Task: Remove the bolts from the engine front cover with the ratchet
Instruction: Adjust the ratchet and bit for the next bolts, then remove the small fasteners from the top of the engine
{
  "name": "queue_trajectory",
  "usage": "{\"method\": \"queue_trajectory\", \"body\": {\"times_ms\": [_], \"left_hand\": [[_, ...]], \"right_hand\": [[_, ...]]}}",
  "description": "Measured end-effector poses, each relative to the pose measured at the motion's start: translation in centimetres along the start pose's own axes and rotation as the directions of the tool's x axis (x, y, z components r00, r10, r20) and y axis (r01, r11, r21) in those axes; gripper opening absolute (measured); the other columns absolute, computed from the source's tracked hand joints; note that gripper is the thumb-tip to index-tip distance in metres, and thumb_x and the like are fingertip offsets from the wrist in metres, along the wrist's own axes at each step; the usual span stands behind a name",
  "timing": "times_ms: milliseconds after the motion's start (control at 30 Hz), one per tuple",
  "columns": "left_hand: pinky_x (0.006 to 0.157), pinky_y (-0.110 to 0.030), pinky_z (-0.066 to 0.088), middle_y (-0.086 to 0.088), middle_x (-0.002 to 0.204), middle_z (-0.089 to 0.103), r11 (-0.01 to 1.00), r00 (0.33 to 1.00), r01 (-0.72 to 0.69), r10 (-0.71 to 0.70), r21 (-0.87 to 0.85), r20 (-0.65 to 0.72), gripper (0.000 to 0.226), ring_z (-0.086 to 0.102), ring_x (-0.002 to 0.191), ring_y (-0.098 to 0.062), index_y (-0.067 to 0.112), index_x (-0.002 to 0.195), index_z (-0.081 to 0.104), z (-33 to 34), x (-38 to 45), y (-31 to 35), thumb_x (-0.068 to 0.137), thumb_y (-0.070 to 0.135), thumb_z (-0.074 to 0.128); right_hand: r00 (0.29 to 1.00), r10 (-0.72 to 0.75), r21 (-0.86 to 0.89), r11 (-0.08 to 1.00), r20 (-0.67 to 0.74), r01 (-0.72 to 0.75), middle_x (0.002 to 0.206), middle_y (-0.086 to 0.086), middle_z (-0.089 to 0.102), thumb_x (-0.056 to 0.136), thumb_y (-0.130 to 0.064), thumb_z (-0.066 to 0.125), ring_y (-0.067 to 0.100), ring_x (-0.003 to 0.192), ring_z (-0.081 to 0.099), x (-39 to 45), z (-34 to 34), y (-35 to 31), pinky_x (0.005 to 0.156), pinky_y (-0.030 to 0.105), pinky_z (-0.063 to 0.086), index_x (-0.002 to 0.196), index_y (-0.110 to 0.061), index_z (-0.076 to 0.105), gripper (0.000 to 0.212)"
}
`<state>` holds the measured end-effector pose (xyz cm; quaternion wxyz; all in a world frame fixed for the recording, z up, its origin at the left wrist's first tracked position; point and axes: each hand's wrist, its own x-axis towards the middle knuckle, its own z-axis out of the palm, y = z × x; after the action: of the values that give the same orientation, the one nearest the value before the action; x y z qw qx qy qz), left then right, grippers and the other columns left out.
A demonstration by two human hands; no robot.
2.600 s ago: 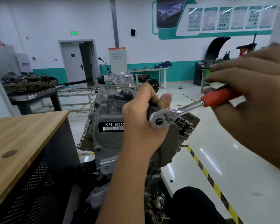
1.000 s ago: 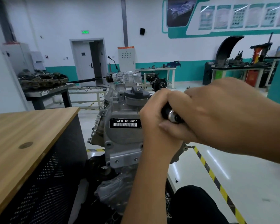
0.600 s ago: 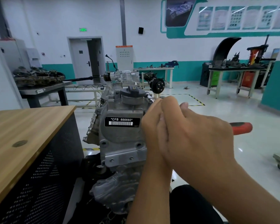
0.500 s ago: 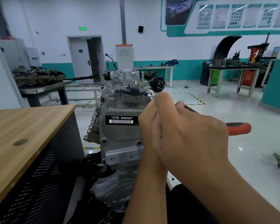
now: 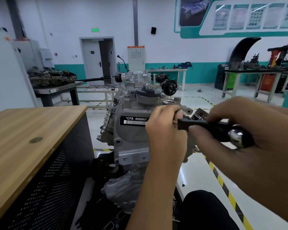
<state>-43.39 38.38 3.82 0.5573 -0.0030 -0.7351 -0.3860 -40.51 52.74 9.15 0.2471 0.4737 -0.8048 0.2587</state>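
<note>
At engine cover [image 5: 131,135], both hands [image 5: 166,136] [image 5: 249,130] hold ratchet [image 5: 211,128].

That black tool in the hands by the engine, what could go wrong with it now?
1. The left hand covers the spot where the tool meets the engine. If the tool slips off, knuckles may hit metal.
2. The right hand grips the tool near its shiny end, out over the floor. A loosened bolt could drop and roll away.
3. The tool's tip is hidden, so it may not be seated squarely.
</note>
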Motion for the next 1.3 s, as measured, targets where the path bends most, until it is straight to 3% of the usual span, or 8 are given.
{"method": "queue_trajectory", "body": {"times_ms": [100,233,333,433,633,767,1100,1300], "left_hand": [[0.069,-0.006,0.036,-0.001,0.082,0.068,0.996,0.997,-0.068,0.069,0.054,-0.021,0.011,0.056,0.074,-0.008,0.006,0.091,0.075,-0.7,-0.2,-1.0,0.096,0.005,0.066],[0.071,-0.008,0.035,-0.004,0.091,0.062,0.998,0.998,0.017,-0.021,0.065,0.060,0.013,0.054,0.080,-0.010,0.005,0.097,0.077,0.5,-0.2,-2.3,0.098,0.009,0.065],[0.078,-0.006,0.043,-0.001,0.095,0.065,1.000,1.000,-0.006,0.005,0.024,0.028,0.011,0.060,0.083,-0.007,0.007,0.102,0.076,0.3,-1.5,-3.6,0.094,0.006,0.069],[0.075,-0.031,0.058,-0.003,0.095,0.068,0.995,0.995,0.046,-0.054,-0.088,-0.088,0.012,0.067,0.085,-0.015,0.007,0.105,0.073,-0.9,-4.5,-6.1,0.094,0.005,0.069],[0.071,-0.022,0.051,0.008,0.089,0.062,0.987,0.987,0.161,-0.161,-0.028,0.003,0.008,0.063,0.080,-0.008,0.017,0.092,0.066,-3.3,-19.6,-9.8,0.093,0.010,0.065],[0.067,-0.043,0.055,-0.001,0.072,0.068,0.669,0.669,0.730,-0.741,-0.141,-0.055,0.022,0.064,0.064,-0.017,0.022,0.081,0.067,-3.9,-23.1,-13.1,0.098,0.008,0.063],[0.045,-0.024,0.048,-0.001,0.064,0.065,0.412,0.380,0.824,-0.911,-0.390,-0.159,0.016,0.057,0.049,-0.013,0.009,0.091,0.063,-6.8,-24.0,-16.1,0.103,0.012,0.054],[0.050,-0.028,0.047,-0.011,0.067,0.057,0.187,0.193,0.908,-0.981,-0.375,-0.022,0.023,0.055,0.048,-0.017,0.010,0.079,0.056,-6.7,-24.2,-18.9,0.098,-0.001,0.048]], "right_hand": [[0.878,0.087,0.056,0.996,-0.470,-0.069,0.083,-0.018,0.062,0.088,-0.046,0.067,0.007,0.066,0.057,-1.5,0.6,-0.3,0.059,0.008,0.041,0.088,-0.034,0.056,0.016],[0.728,0.347,0.305,0.932,-0.591,-0.196,0.074,-0.016,0.065,0.084,-0.034,0.076,0.005,0.056,0.058,-2.9,5.7,2.0,0.051,0.007,0.037,0.078,-0.030,0.063,0.014],[0.573,0.693,0.705,0.659,-0.437,-0.260,0.050,-0.004,0.046,0.082,-0.032,0.076,0.020,0.042,0.041,-3.6,7.4,3.8,0.039,0.032,0.043,0.072,-0.019,0.065,0.019],[0.489,0.844,0.909,0.358,-0.217,-0.213,0.046,-0.003,0.028,0.085,-0.025,0.074,0.016,0.038,0.021,-5.2,7.3,6.1,0.043,0.025,0.032,0.065,-0.013,0.054,0.030],[0.502,0.860,0.982,0.164,-0.093,-0.098,0.050,-0.006,0.025,0.094,-0.013,0.062,0.017,0.048,0.010,-5.8,7.1,7.9,0.049,0.029,0.015,0.065,-0.017,0.041,0.036],[0.520,0.854,0.987,0.115,-0.038,-0.116,0.050,-0.006,0.021,0.091,-0.017,0.061,0.016,0.046,0.009,-6.5,7.3,8.0,0.048,0.030,0.013,0.062,-0.021,0.035,0.039],[0.524,0.837,0.944,0.026,0.159,-0.329,0.068,0.004,0.005,0.084,-0.027,0.065,0.019,0.049,0.006,-9.8,8.0,8.4,0.047,0.031,0.013,0.074,-0.021,0.025,0.042],[0.616,0.700,0.717,0.214,0.361,-0.663,0.048,-0.003,0.022,0.080,-0.022,0.076,0.012,0.041,0.016,-11.2,12.1,7.1,0.046,0.023,0.018,0.059,-0.017,0.046,0.038]]}}
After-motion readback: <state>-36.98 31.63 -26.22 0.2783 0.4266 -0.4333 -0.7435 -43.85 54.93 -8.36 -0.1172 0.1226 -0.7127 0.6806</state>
